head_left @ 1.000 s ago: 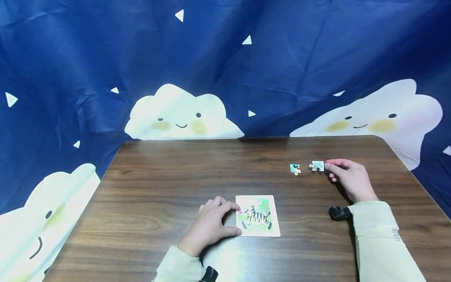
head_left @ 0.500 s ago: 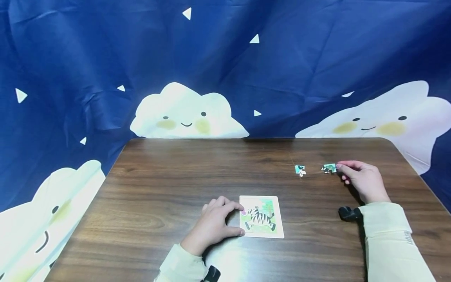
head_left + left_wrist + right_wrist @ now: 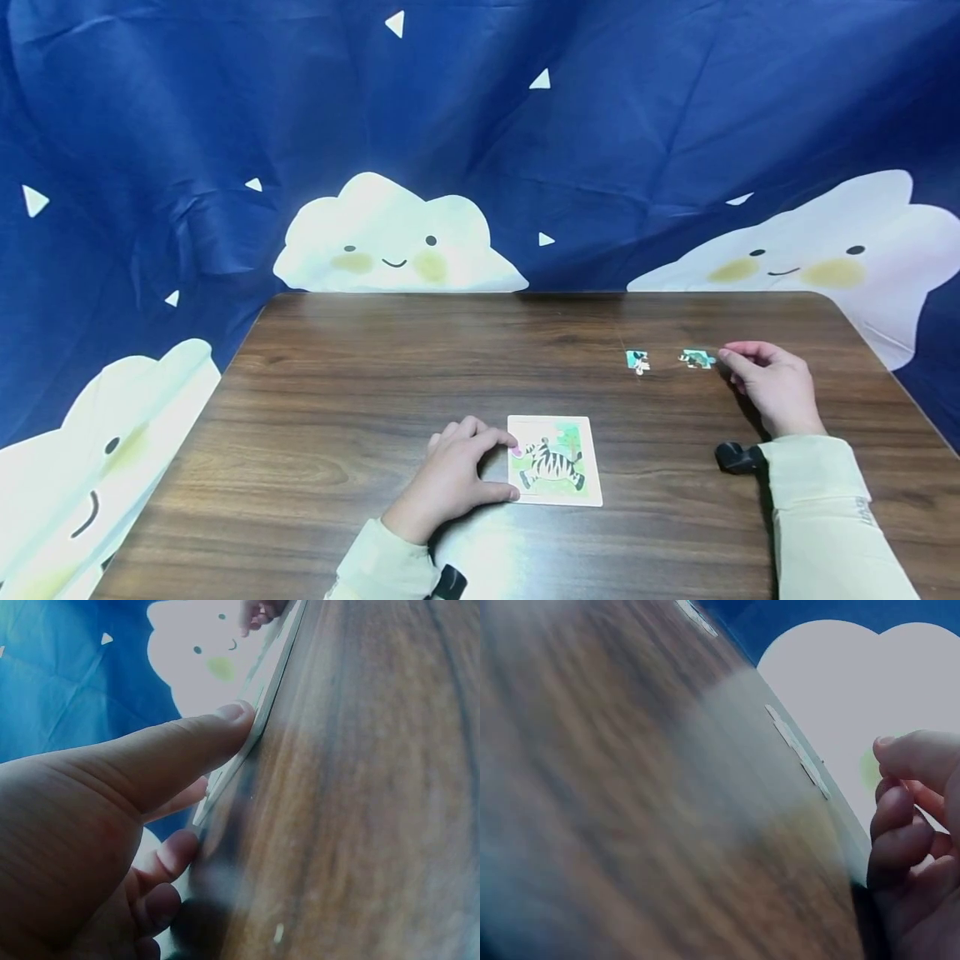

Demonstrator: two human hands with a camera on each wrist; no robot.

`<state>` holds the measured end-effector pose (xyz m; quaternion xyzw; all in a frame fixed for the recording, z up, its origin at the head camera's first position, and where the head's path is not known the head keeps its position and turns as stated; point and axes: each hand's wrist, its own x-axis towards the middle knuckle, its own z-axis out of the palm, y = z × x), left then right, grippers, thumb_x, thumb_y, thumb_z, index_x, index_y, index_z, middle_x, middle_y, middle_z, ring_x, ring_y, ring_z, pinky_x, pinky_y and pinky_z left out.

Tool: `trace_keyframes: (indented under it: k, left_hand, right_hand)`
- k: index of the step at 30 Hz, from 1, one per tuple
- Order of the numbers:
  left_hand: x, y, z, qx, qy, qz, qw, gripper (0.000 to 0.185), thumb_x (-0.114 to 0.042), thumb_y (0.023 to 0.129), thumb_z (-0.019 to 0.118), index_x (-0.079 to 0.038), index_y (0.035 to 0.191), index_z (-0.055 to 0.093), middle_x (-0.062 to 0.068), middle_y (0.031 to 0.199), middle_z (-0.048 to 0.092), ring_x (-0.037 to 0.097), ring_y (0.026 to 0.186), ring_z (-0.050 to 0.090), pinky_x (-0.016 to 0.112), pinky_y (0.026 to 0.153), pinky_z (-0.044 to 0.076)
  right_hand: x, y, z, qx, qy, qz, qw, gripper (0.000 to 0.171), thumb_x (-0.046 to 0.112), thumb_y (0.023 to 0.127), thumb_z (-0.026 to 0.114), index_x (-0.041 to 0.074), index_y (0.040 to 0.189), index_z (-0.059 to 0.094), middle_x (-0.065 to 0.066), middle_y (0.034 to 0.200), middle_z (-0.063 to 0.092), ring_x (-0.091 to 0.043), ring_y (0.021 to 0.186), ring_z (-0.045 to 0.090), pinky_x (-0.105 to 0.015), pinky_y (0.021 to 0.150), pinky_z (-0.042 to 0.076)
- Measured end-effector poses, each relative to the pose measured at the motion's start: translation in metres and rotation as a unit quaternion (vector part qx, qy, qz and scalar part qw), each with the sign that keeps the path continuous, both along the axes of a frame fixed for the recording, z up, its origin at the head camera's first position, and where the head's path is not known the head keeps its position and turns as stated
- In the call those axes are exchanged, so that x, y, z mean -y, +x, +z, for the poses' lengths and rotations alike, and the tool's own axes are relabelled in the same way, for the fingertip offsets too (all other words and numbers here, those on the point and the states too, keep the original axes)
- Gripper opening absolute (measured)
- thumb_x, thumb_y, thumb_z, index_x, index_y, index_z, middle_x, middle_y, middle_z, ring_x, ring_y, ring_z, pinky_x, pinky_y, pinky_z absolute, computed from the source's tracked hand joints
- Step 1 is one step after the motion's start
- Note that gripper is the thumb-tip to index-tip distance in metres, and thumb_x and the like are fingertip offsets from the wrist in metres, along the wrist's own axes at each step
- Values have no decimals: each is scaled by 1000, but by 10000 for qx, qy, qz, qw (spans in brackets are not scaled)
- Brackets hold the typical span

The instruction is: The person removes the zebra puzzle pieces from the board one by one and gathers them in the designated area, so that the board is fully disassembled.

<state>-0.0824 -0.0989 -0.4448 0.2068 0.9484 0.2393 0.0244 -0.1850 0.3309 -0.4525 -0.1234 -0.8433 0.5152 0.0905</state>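
Observation:
My left hand (image 3: pixel 452 477) rests at the left side of a square zebra puzzle board (image 3: pixel 594 462), thumb on its near left corner and forefinger on its left edge. In the left wrist view the thumb (image 3: pixel 187 754) lies on the board's thin rim. At the far right, my right hand (image 3: pixel 772 387) stays just beside a jigsaw piece (image 3: pixel 697 359) with green and blue print. In the right wrist view that piece (image 3: pixel 798 754) lies flat, apart from the loosely bent fingers. A second jigsaw piece (image 3: pixel 638 362), blue, black and white, lies to its left.
Everything lies on a brown wood-grain table (image 3: pixel 360 375). A blue curtain (image 3: pixel 585 150) with white clouds hangs behind it and down the left side. A black strap piece (image 3: pixel 738 457) shows at the right wrist, below the sleeve cuff.
The right hand held the jigsaw piece, drew it a little to the right and let it go on the table. The left hand stays on the board; the head view shifted slightly.

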Motion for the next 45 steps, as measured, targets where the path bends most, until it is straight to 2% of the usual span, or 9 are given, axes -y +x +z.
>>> trace_keyframes:
  k: [5,12,19,24,28,33,38,45]
  left_hand:
    - [0,0,0,31,-47,21,10000,56,-56,62,75,-39,113,59,-12,101,50,11,90,43,31,74,28]
    - [0,0,0,123,-84,48,9999,59,-57,62,75,-39,115,58,-11,101,50,12,91,43,32,75,28]
    - [0,0,1,80,-88,63,9999,61,-56,61,76,-37,116,57,-10,101,50,13,90,44,32,75,29]
    - [0,1,2,108,-71,62,9999,60,-55,62,76,-36,116,58,-10,101,50,13,90,43,33,75,29]
    - [0,1,3,110,-70,47,9999,60,-55,62,76,-36,116,58,-10,100,50,13,90,44,32,74,28]
    - [0,1,3,103,-81,37,9999,61,-56,62,76,-35,116,58,-10,100,50,12,90,43,32,74,28]
    - [0,1,2,94,-65,45,9999,61,-57,62,75,-36,116,59,-10,99,50,11,89,43,31,74,28]
    - [0,0,2,150,-85,67,9998,62,-58,62,75,-36,117,58,-11,100,49,11,89,43,32,74,28]
  right_hand:
    - [9,6,2,16,178,-164,9997,37,35,86,63,2,104,63,10,71,59,-5,60,51,-19,53,43]
    - [22,11,-2,-192,94,-128,9997,28,29,87,63,3,97,64,9,72,59,-5,58,50,-17,51,41]
    - [39,15,-5,-354,297,-89,9989,30,31,86,65,3,94,65,14,75,60,-6,60,50,-19,53,41]
    - [52,19,-6,-398,367,160,9984,29,31,86,65,4,95,66,13,80,62,-6,63,52,-19,55,42]
    - [61,22,-5,-413,480,393,9972,28,31,87,64,5,95,66,7,85,62,-8,65,54,-20,57,43]
    - [70,25,-4,-439,578,608,9955,26,32,87,64,7,94,66,0,82,61,-10,63,53,-21,57,42]
    - [79,27,-4,-506,635,781,9936,24,31,86,65,8,92,66,0,77,61,-10,60,53,-22,56,42]
    - [94,29,-5,-591,816,1176,9879,18,29,86,65,11,89,67,-2,85,65,-9,63,55,-21,56,44]
